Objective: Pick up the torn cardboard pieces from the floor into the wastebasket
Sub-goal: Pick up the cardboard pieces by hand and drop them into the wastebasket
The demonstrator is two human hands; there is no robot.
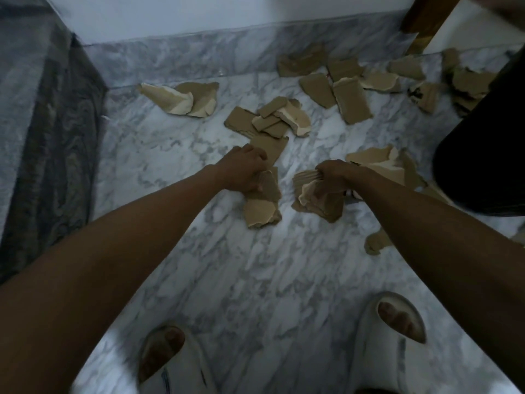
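Left hand (245, 172) curled on a small stack of cardboard pieces (262, 200); right hand (331, 177) clamped on a second bunch (315, 197). Both bunches at floor (255, 280) level, just ahead of the slippers (389, 345). Wastebasket (488, 155) probably the dark body at the right edge, nearest the right hand; mouth not in view. Loose pieces (272, 118) beyond both hands toward the wall, more at far right (352, 100). Likely next: carry rightward.
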